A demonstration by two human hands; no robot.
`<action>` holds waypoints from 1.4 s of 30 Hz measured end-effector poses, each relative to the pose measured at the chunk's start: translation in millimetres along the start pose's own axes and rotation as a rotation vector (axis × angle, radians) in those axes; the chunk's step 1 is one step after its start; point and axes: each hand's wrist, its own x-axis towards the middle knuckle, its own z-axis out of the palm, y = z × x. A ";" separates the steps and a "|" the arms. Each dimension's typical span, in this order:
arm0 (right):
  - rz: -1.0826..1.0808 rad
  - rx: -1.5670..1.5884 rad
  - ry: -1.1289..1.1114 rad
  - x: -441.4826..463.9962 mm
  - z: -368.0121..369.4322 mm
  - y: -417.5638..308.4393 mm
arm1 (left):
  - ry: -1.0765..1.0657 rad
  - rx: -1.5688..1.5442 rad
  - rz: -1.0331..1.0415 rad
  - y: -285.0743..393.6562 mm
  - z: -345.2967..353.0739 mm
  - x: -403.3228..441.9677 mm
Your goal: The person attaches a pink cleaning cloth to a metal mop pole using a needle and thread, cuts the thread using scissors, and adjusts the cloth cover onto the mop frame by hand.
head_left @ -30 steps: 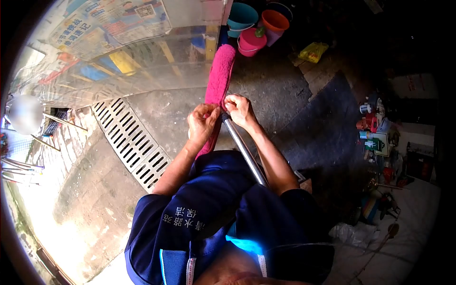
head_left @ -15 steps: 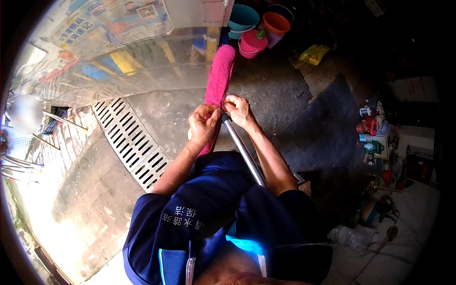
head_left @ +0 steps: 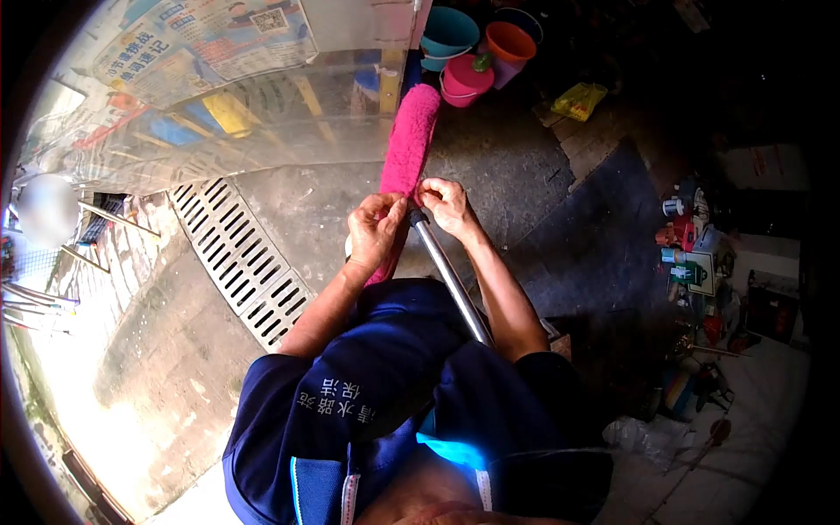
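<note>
A bright pink fluffy washer sleeve runs lengthwise in front of my body, its near end passing behind my left hand toward my lap. A silver metal pole with a dark collar meets it at the middle and slopes down to my right side. My left hand is closed, thumb and fingers pinching the sleeve near its middle. Close beside it, my right hand pinches at the sleeve's right edge just above the collar. The fingertips hide the exact spot each one grips.
Several buckets, among them a teal bucket and a pink bucket, stand beyond the sleeve. A yellow bag lies on the floor. A slotted drain grate and a clear plastic curtain are at left. Clutter lines the right.
The far end of the pink sleeve has swung slightly to the right. Both hands stay at the middle of the sleeve with only small finger movement.
</note>
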 end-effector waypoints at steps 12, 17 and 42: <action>0.035 -0.110 0.031 6.4 6.2 -11.1 | -0.009 0.090 0.133 1.6 0.5 2.9; 0.046 0.084 -0.051 7.2 0.6 -7.0 | -0.101 -0.163 -0.099 -8.0 -5.0 10.4; 0.020 0.012 0.122 6.3 -0.6 -5.0 | -0.133 -0.224 -0.189 -12.5 -8.3 28.7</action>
